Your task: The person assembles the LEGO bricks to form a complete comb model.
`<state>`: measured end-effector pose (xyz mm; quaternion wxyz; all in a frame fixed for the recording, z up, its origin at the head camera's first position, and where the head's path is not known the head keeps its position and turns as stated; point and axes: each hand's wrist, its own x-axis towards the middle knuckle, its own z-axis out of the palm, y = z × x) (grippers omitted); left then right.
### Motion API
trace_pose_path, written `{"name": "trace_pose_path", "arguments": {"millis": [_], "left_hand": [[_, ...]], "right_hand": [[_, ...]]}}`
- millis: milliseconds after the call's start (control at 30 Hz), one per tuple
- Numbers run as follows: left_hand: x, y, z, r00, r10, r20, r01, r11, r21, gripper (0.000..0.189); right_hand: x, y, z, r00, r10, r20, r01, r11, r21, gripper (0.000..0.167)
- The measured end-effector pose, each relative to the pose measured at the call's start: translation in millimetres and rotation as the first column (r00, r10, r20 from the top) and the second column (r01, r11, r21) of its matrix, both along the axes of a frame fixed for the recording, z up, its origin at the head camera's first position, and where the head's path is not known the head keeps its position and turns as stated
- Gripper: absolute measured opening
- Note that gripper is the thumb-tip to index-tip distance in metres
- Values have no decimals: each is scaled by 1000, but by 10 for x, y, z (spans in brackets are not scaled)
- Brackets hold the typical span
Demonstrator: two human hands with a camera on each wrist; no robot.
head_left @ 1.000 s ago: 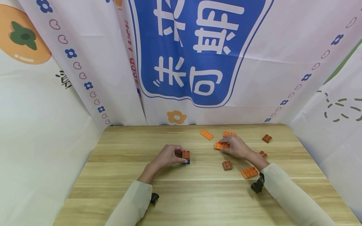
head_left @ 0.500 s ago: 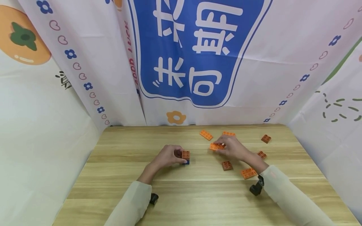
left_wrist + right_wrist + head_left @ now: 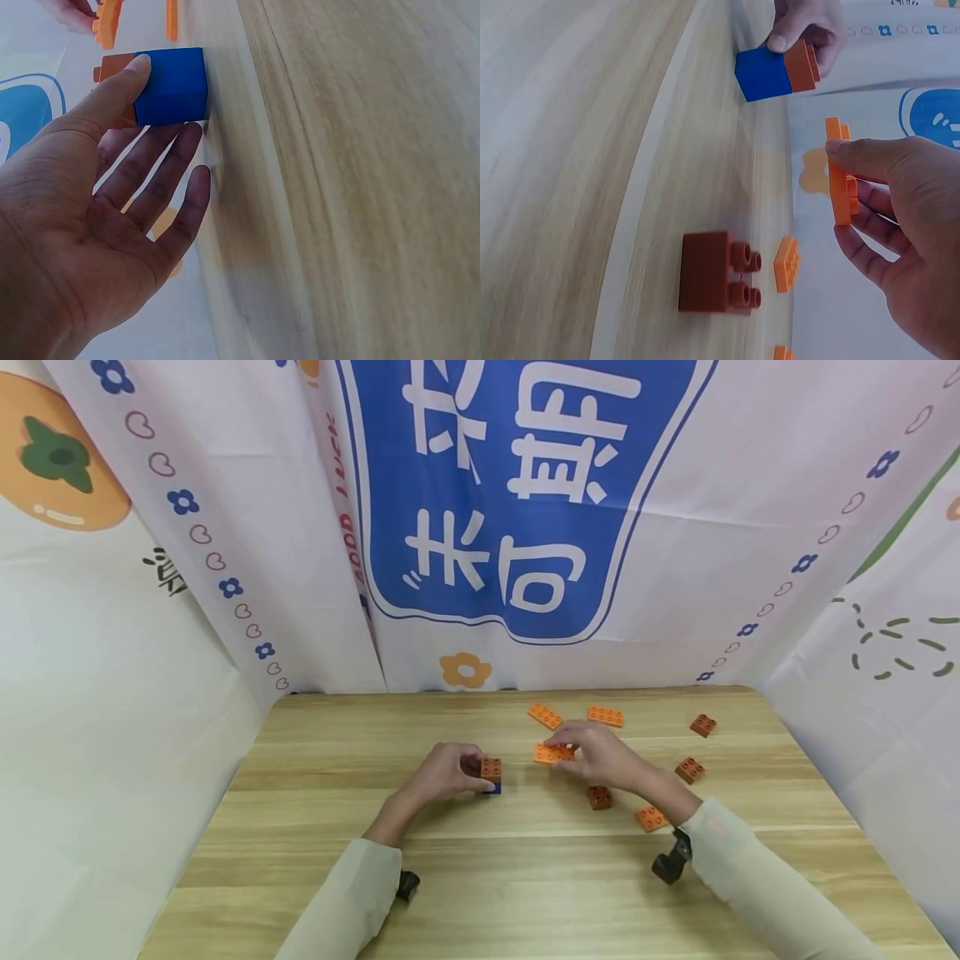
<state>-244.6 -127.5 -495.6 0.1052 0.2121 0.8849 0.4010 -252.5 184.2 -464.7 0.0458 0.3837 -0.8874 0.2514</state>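
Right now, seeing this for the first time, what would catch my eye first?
Probably the big blue panel with white characters, on the white cloth behind the table. Then, near the table's middle, the left hand holds a brown block stacked on a blue block. To its right, the right hand pinches a flat orange brick.

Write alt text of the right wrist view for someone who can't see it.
The right hand pinches an orange brick; at the top, the left hand holds a blue-and-brown stack. Below, a brown brick sits on the table, more orange bricks beyond.
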Motion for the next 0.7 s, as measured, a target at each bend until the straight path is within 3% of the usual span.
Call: {"name": "trace_pose_path", "arguments": {"millis": [700], "left_hand": [[-13, -22, -13, 1000, -28, -12, 28, 999, 32, 21]], "right_hand": [[42, -406, -6, 991, 132, -11, -133, 988, -74, 36]]}}
